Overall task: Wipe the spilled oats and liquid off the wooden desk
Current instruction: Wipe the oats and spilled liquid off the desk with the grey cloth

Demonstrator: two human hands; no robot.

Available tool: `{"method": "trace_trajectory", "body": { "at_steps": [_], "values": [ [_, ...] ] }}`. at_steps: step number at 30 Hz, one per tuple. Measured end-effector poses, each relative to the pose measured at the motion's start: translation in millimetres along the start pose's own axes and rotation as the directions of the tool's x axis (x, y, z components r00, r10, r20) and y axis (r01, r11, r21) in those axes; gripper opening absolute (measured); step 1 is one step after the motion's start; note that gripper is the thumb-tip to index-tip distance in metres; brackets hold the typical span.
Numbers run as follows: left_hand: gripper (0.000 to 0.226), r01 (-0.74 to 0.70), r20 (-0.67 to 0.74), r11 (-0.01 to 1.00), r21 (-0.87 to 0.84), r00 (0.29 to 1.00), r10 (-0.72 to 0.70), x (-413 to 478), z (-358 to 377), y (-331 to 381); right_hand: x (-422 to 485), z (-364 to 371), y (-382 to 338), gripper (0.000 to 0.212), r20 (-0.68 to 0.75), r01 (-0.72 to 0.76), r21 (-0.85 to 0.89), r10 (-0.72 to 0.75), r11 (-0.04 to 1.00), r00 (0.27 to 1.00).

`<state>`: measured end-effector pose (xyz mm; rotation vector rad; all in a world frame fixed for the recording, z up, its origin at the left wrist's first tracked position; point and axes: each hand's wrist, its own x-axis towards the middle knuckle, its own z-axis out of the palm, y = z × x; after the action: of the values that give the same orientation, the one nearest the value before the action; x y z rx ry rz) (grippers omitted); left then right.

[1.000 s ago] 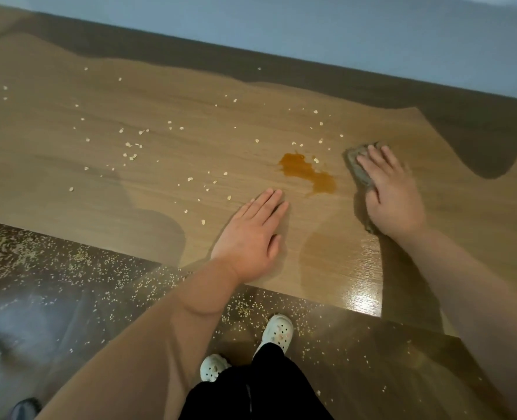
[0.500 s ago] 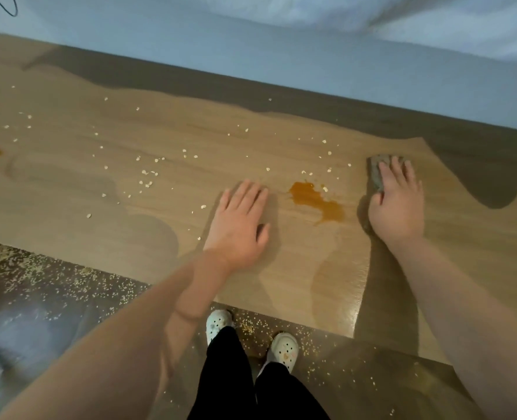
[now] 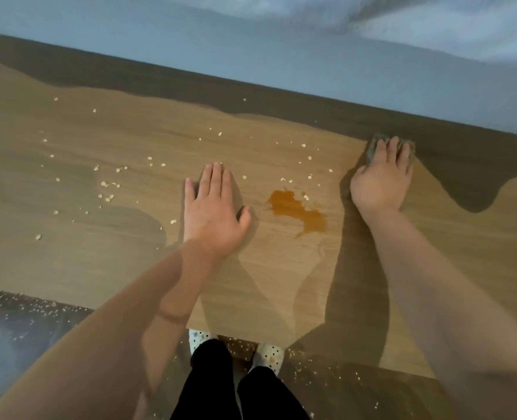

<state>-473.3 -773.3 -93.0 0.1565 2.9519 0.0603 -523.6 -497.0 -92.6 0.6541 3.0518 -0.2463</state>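
Note:
A wooden desk (image 3: pixel 99 262) fills the view. An orange-brown puddle of liquid (image 3: pixel 296 209) lies near its middle. Pale oat flakes (image 3: pixel 108 192) are scattered to the left of the puddle and just behind it. My left hand (image 3: pixel 213 213) rests flat on the desk, fingers together, just left of the puddle, holding nothing. My right hand (image 3: pixel 381 180) presses a grey cloth (image 3: pixel 372 148) onto the desk to the right of the puddle, near the back. Most of the cloth is hidden under my fingers.
A pale blue wall (image 3: pixel 251 56) runs along the desk's back edge. Below the front edge is a dark floor (image 3: pixel 24 328) strewn with oats, where my feet in white shoes (image 3: pixel 269 354) stand.
My right hand has slid the cloth away from me, toward the back of the desk. My left hand has shifted further onto the desk. The view has tilted down.

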Motion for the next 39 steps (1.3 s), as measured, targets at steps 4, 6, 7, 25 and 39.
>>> {"method": "trace_trajectory", "body": {
  "at_steps": [4,6,7,25,39],
  "values": [
    [0.079,-0.007,-0.028,0.999,-0.035,1.000,0.006,0.4,2.1,-1.0,-25.8,2.3,-2.1,0.059,0.032,0.388,-0.047,-0.387,0.920,0.922],
    [0.082,-0.006,-0.043,0.999,-0.052,0.999,0.004,0.6,3.2,-1.6,-33.8,-2.1,17.4,0.059,0.108,0.575,-0.025,-0.570,0.818,0.815],
    [0.083,-0.007,-0.046,0.998,-0.059,0.999,0.005,0.8,3.5,-1.9,-27.2,-6.3,26.9,0.060,0.120,0.592,-0.014,-0.586,0.806,0.801],
    [0.084,-0.020,-0.096,0.994,-0.103,0.995,0.010,3.3,8.8,-2.9,64.9,-15.4,-0.4,0.058,0.112,0.520,0.085,-0.527,0.850,0.842],
    [0.084,-0.010,-0.105,0.995,-0.096,0.994,0.000,1.8,9.4,-4.6,39.7,-5.6,-15.5,0.061,0.249,0.967,0.114,-0.949,0.227,0.194]
  ]
}}
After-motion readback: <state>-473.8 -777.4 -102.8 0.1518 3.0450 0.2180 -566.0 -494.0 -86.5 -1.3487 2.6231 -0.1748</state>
